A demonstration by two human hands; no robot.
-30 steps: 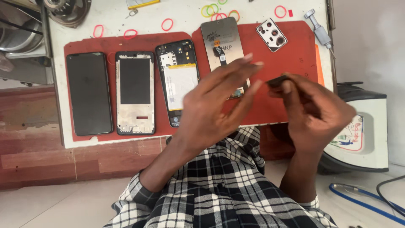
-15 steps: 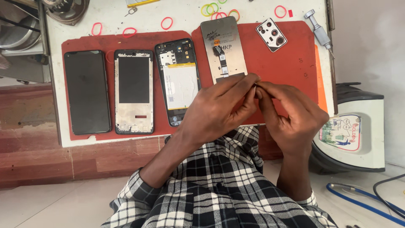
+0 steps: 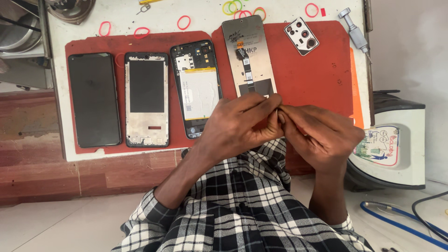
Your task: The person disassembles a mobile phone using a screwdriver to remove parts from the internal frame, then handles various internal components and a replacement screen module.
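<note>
My left hand (image 3: pixel 238 127) and my right hand (image 3: pixel 322 135) meet fingertip to fingertip above the near edge of the red mat (image 3: pixel 322 74). Both pinch a small dark part that the fingers almost wholly hide. Just beyond the hands lies a display panel (image 3: pixel 247 51), face down, with a black flex cable down its middle. To its left lie a phone body with its battery showing (image 3: pixel 196 88), a silver mid frame (image 3: pixel 146 99) and a black screen (image 3: pixel 94 99).
A silver camera cover (image 3: pixel 302 36) and a screwdriver (image 3: pixel 354 32) lie at the mat's far right. Coloured rubber bands (image 3: pixel 184 22) are scattered on the white tabletop. A white and black machine (image 3: pixel 396 140) stands on the floor at right, next to a blue cable (image 3: pixel 401 219).
My hands were apart, the right one holding the small dark part. They have come together and now pinch at one spot, fingers curled tighter.
</note>
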